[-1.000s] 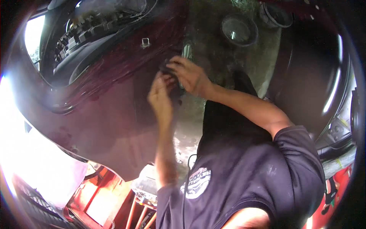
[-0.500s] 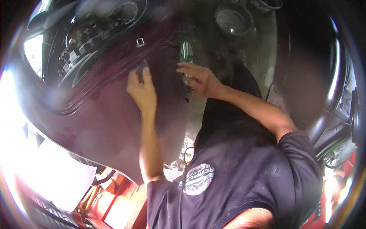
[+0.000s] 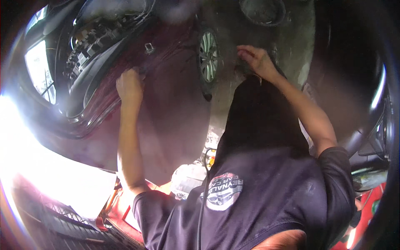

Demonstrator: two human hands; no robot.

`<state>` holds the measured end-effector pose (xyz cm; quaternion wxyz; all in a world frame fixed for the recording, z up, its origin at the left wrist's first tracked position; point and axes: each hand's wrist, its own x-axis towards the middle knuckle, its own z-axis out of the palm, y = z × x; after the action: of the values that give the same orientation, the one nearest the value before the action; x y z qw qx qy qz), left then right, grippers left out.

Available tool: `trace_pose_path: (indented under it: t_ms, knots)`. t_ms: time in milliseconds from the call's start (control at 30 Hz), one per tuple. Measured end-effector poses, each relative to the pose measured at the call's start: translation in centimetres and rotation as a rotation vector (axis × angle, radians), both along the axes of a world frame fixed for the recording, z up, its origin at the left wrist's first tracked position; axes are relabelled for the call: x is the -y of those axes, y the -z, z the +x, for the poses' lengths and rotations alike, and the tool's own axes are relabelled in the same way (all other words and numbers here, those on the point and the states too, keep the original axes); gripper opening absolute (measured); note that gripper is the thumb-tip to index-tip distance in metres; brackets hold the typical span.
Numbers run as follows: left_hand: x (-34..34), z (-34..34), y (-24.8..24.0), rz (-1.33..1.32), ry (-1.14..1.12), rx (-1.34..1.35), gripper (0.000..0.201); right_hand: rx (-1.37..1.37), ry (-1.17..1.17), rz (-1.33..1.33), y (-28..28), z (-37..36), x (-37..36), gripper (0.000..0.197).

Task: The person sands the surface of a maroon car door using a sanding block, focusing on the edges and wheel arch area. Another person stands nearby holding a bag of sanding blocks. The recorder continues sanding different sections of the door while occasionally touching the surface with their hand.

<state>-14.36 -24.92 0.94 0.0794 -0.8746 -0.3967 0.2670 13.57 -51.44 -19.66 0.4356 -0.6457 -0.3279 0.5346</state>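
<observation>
My left hand [image 3: 130, 85] is closed against the dark red car body panel [image 3: 166, 108], just below the metal loop of a door striker [image 3: 149, 48]. A small greyish patch shows at its fingertips, too blurred to name. Off to the right, my right hand [image 3: 259, 63] hangs in the air near my dark-clothed knee, apart from the panel. Its fingers are curled in together, and what they hold, if anything, is hidden.
A spoked car wheel [image 3: 208, 56] stands beyond the panel. Past it, a round basin [image 3: 263, 11] rests on the grey floor [image 3: 298, 37]. A second dark car [image 3: 346, 71] closes in the right side. A dark cable [image 3: 202, 187] runs down my shirt.
My left hand has moved left along the panel. My right hand has swung right, away from the panel, and its fingers have curled. The view has shifted, showing more of the wheel.
</observation>
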Motion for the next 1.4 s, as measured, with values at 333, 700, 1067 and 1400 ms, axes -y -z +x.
trace_pose_path:
  t_ms: [333,700,1067,1400]
  knots:
    - [-1.8,4.0,9.5,-0.081,0.063,-0.124,0.014,-0.113,0.246,-0.046,6.9,6.3,3.3,0.034]
    - [-5.5,9.5,23.2,-0.195,-0.044,-0.080,0.022,-0.212,0.318,-0.104,13.6,4.5,12.3,0.046]
    - [-9.0,13.4,31.7,-0.175,0.006,-0.008,0.022,-0.311,0.690,-0.217,15.3,-4.0,7.5,0.038]
    - [-18.3,21.9,47.6,-0.171,-0.146,-0.054,0.039,-0.500,0.827,-0.414,20.1,-9.1,9.8,0.040]
